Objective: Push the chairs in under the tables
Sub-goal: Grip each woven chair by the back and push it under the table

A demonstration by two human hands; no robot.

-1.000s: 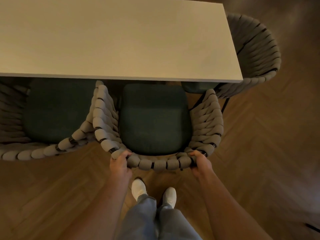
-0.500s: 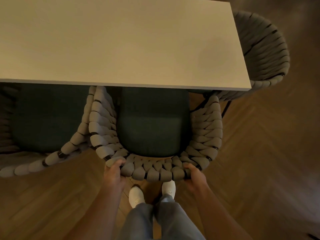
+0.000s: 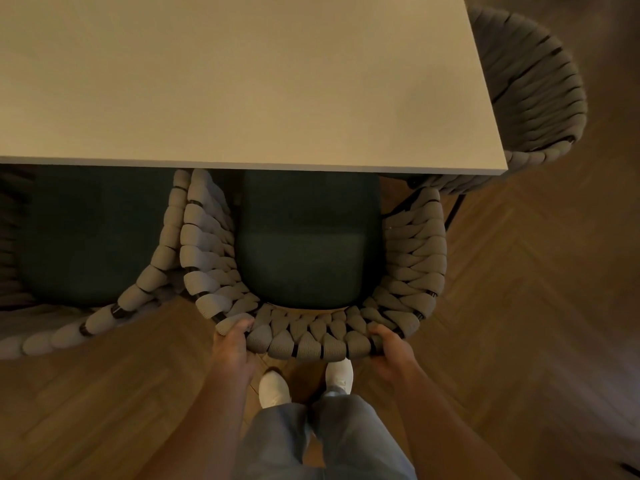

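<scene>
— Fingers (image 3: 242,323) of the left hand (image 3: 232,344) curl over the woven back rail of the chair (image 3: 311,342); the right hand (image 3: 389,348) grips the same rail at the other end, thumb on top.

— So both hands hold it. Where's the chair now?

— Straight ahead of the person, front of the green seat (image 3: 304,247) tucked under the edge of the table (image 3: 242,81), back half of the seat showing. Its left arm lies just beside the arm of the left chair (image 3: 149,282), possibly touching; I can't tell.

— Which step would you call this?

— The push itself, partway through, I'd say. The seat is not fully under.

— What does the next move need?

— An even shove from both hands, straight forward, so the chair doesn't swing into its neighbour. The woven arms rise at the sides, and whether they clear the tabletop isn't visible, so go gently near the edge. The shoes (image 3: 273,389) stand close behind the rail; a step forward may be needed.

— Other chairs?

— The left chair sits about as far out, likely to be pushed too. An end chair (image 3: 530,84) stands at the table's right end, seat mostly hidden beneath it.
</scene>
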